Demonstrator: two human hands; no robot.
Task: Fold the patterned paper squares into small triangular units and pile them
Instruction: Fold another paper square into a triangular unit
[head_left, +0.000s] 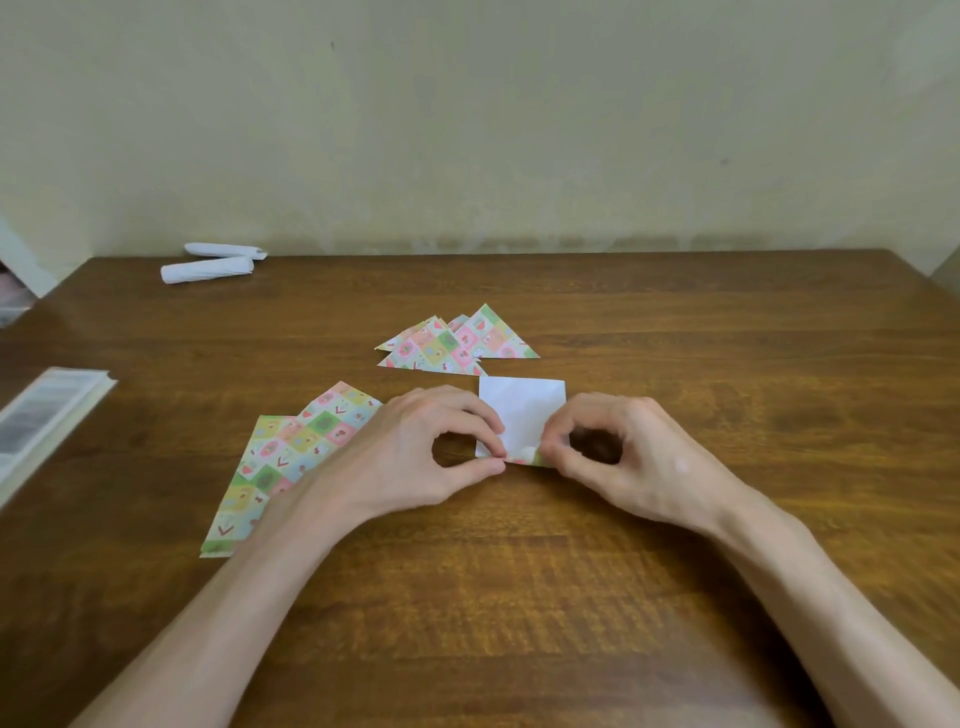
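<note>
Two idle things lie far out to the left of the left hand (415, 457): a flat, blurred packet (47, 415) at the edge of the table (727, 338), and white paper rolls (208, 270) well beyond it, near the wall. Just left of that hand, partly under its wrist, a fanned stack of patterned squares (291, 452) waits unfolded; how many I cannot count.

The left hand pinches, thumb against forefinger, the near left corner of a single paper square (522, 410), which lies white side up on the table between the two hands. The right hand (623, 457) pinches the same near edge just to the right, where a thin strip of the printed side is turned up. Both hands are closed on this one sheet, close together.

Just beyond the hands, near the sheet's far edge, sits the pile of triangles (457, 343), several finished units overlapping loosely.

The task looks partway through. A handful of units are done, this sheet seems to be at the very start of its first fold, and the whole stack by the left wrist is left to fold and pile.
</note>
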